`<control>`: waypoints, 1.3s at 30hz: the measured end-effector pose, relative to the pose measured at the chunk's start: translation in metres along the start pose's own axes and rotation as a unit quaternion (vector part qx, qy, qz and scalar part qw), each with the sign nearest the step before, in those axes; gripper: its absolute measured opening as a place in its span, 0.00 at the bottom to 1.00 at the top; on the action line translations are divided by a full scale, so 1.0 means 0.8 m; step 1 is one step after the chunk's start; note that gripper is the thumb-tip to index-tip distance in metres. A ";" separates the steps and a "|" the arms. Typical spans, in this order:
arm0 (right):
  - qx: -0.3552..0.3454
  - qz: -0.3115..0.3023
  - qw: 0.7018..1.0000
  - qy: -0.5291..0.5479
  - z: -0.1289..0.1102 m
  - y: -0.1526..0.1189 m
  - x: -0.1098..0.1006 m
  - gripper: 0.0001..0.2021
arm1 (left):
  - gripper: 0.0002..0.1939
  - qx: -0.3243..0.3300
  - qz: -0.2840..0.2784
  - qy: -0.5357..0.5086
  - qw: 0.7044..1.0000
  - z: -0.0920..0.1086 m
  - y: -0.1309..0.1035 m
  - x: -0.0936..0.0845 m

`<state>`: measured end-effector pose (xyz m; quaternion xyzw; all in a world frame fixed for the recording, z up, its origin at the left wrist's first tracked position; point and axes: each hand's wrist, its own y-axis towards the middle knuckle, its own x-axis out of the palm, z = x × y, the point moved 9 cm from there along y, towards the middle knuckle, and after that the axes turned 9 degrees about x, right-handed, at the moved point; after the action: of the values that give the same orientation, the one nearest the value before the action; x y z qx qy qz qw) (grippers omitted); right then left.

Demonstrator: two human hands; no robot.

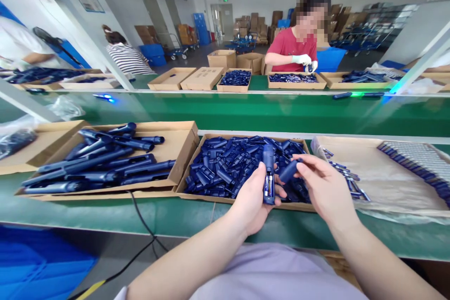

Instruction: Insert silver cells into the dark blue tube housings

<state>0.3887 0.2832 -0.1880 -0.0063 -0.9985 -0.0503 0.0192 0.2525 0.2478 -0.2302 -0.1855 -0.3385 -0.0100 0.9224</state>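
My left hand point(253, 197) is closed round a dark blue handheld device point(268, 159), held upright with its battery compartment open and batteries showing inside. Between the fingers of my right hand point(318, 180) is a small blue cover point(288, 172), just right of the device and apart from the compartment. Both hands are over the front right of a cardboard tray point(206, 198) heaped with small blue covers point(225, 166).
At left, a cardboard box point(183, 154) holds long blue housings point(105, 164). Loose batteries point(351, 180) and rows of batteries point(415, 168) lie in the right tray. A green conveyor point(218, 112) runs behind; across it works a person in red point(288, 47). A black cable point(140, 215) hangs in front.
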 end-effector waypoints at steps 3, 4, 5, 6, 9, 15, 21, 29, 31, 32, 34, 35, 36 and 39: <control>-0.020 -0.056 0.998 -0.014 -0.018 -0.011 0.017 0.11 | 0.25 -0.018 -0.014 -0.017 1.000 -0.004 -0.001 0.006; -0.028 -0.079 0.996 -0.037 -0.024 -0.016 0.025 0.09 | 0.23 -0.015 -0.017 -0.015 1.000 -0.003 -0.002 0.007; -0.039 -0.096 0.992 -0.067 -0.030 -0.020 0.032 0.08 | 0.22 -0.011 -0.017 -0.012 1.000 -0.002 -0.002 0.008; -0.054 -0.104 0.988 -0.098 -0.036 -0.024 0.037 0.08 | 0.21 -0.006 -0.016 -0.008 1.000 -0.001 -0.003 0.008; -0.079 -0.107 0.975 -0.179 -0.046 -0.027 0.041 0.09 | 0.20 0.003 -0.009 0.008 1.000 0.000 -0.005 0.007; -0.028 -0.128 0.978 -0.160 -0.037 -0.018 0.032 0.10 | 0.20 0.011 -0.022 0.033 0.999 0.004 -0.007 0.009; -0.081 -0.143 0.967 -0.196 -0.047 -0.020 0.037 0.07 | 0.20 -0.003 -0.032 0.039 0.999 -0.001 -0.007 0.009; -0.092 -0.092 0.975 -0.180 -0.043 -0.026 0.043 0.06 | 0.18 0.020 -0.039 0.042 0.998 0.005 -0.004 0.010; -0.094 -0.089 0.975 -0.182 -0.043 -0.028 0.042 0.06 | 0.19 0.032 -0.046 0.047 0.997 0.009 -0.005 0.011; -0.098 -0.090 0.972 -0.191 -0.044 -0.029 0.043 0.07 | 0.19 0.032 -0.047 0.050 0.997 0.008 -0.006 0.011; -0.109 -0.099 0.965 -0.218 -0.047 -0.032 0.045 0.07 | 0.20 0.030 -0.047 0.051 0.997 0.007 -0.006 0.010; -0.113 -0.103 0.961 -0.232 -0.049 -0.033 0.045 0.08 | 0.20 0.031 -0.047 0.048 0.997 0.006 -0.006 0.009; -0.115 -0.106 0.958 -0.242 -0.050 -0.033 0.044 0.08 | 0.20 0.032 -0.048 0.045 0.997 0.006 -0.005 0.009; -0.111 -0.109 0.959 -0.236 -0.054 -0.032 0.040 0.07 | 0.21 0.037 -0.056 0.040 0.997 0.007 -0.002 0.009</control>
<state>0.3583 0.2533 -0.1461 0.0890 -0.9574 -0.1601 -0.2233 0.2540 0.2492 -0.2210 -0.1314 -0.3110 -0.0565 0.9396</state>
